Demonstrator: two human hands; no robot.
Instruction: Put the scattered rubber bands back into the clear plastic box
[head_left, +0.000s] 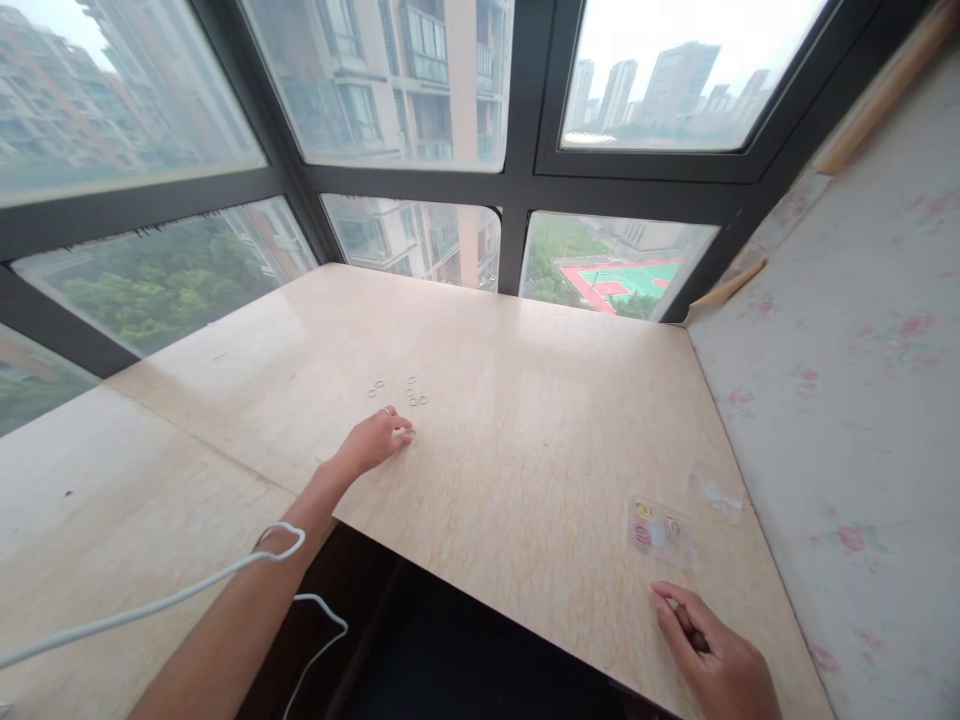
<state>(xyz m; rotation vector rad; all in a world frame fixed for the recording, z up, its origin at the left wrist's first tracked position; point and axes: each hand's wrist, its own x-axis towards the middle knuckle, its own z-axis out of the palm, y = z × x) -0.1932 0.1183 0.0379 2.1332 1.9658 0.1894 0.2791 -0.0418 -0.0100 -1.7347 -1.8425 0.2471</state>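
Rings (410,393), six in all, lay just beyond your left hand (375,438), whose fingers were curled, though I could not tell if they pinched anything; one clear box (679,550) of coloured pieces (643,536) sat past your right hand (716,645), its thumb and forefinger together. Below both hands was a pale marbled surface (510,500), with dark-framed windows (412,90) ahead and flowered wallpaper (862,450) rightward.

No readable text, labels, numbers or signs anywhere.

We can pass across the tabletop (517,440) between the rings (411,393) and the clear box (659,541). The wall (847,430) blocks our right, the window frame (420,185) the far side.
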